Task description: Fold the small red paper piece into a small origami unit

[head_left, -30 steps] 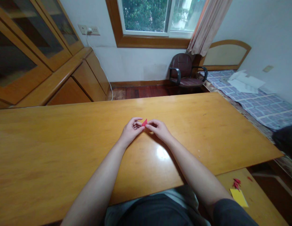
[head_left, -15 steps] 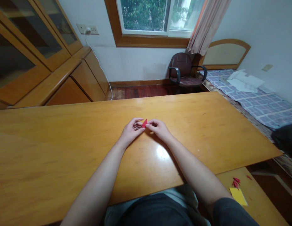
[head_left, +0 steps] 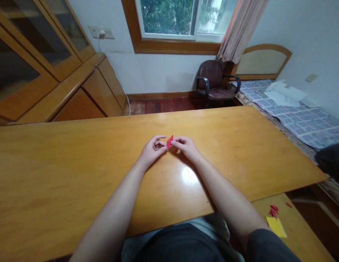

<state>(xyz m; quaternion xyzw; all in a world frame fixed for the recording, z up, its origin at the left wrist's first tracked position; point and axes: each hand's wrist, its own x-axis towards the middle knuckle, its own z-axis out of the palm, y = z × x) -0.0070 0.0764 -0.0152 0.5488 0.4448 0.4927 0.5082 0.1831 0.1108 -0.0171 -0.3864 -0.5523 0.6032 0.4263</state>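
A small piece of red folded paper (head_left: 169, 141) is held just above the table, between my two hands. My right hand (head_left: 184, 146) pinches its right side between thumb and fingertips. On the other side, my left hand (head_left: 154, 148) has its thumb against the paper's lower left end, with the index finger stretched out above and the other fingers curled. The paper is angular, with a pointed tip upward. Its exact folds are too small to make out, and fingers partly hide its edges.
The wooden table (head_left: 76, 174) spreads under both arms. At the lower right, a lower wooden surface (head_left: 263, 207) bears red folded paper pieces (head_left: 273, 211) and yellow paper (head_left: 276, 227). Beyond are a chair (head_left: 213, 80), a bed (head_left: 303, 112) and cabinets (head_left: 68, 87).
The red paper has turned a little and shifted slightly right and up, showing more of its surface between the hands. Both hands have stayed almost in place.
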